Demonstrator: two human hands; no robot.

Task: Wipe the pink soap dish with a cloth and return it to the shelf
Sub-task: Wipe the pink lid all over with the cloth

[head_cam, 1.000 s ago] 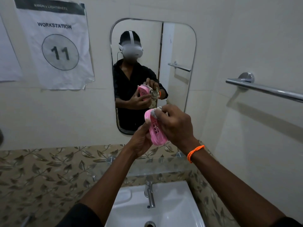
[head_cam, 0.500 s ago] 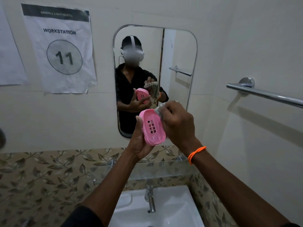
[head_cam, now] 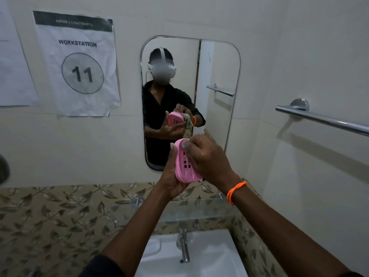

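Pink slotted plastic soap dish (head_cam: 184, 163) looks light, stiff, slippery; we cradle its edges in our left hand (head_cam: 169, 176), right hand (head_cam: 207, 156) pinching the bunched patterned cloth (head_cam: 184, 144).

The room is dim and evenly lit, with a soft, slightly warm cast on the cream tiled wall (head_cam: 299, 47). The chrome towel rail (head_cam: 323, 120) carries a thin bright highlight and throws a broad, soft-edged shadow down and to the right, so light falls from upper left. The white ceramic basin (head_cam: 209, 254) is the brightest area, without glare. Wide-angle bending curves the rounded wall mirror (head_cam: 219, 62) and the printed paper workstation sign (head_cam: 77, 64). Fine detail is smeared and grainy; a dark blurred shape sits at the left edge.
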